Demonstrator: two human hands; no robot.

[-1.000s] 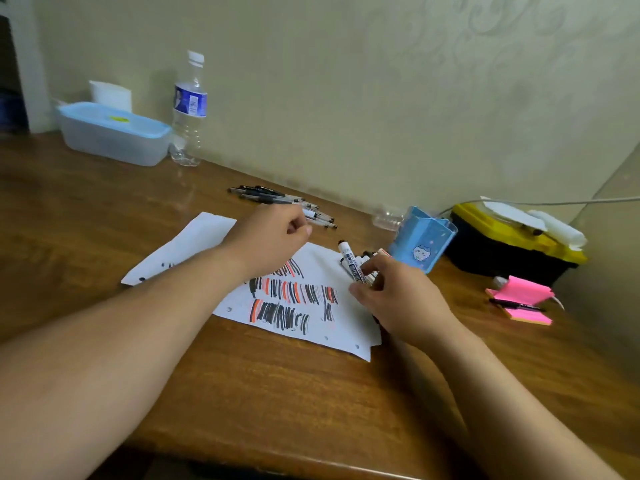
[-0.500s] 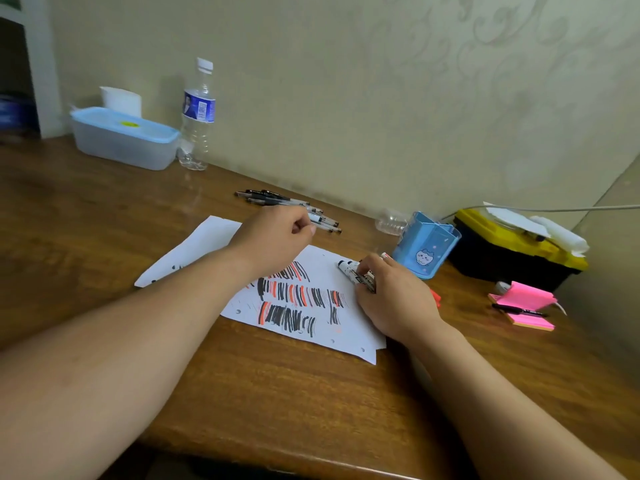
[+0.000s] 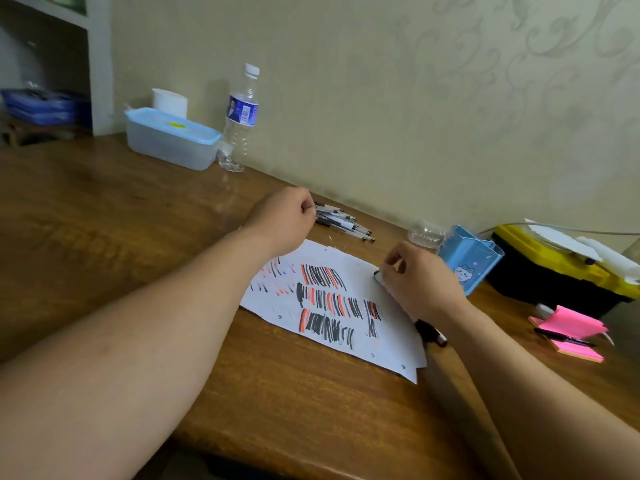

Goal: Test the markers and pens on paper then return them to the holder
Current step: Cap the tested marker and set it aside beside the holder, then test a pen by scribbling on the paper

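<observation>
Right hand (image 3: 424,282): fingers curled, gripping markers (image 3: 378,277) at right edge of paper (image 3: 360,271), just left of blue holder (image 3: 467,261). Left hand (image 3: 282,221): fingers curled against pens (image 3: 346,223) lying on far worktop (image 3: 104,220); grip cannot be told.

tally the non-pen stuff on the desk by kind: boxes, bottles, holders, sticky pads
lidded boxes: 2 (blue-lidded box, yellow-lidded box)
upright water bottle: 1
blue pen holder: 1
pink sticky-note pad: 1
total: 5
clear plastic item by the holder: too unclear to class, not counted
</observation>
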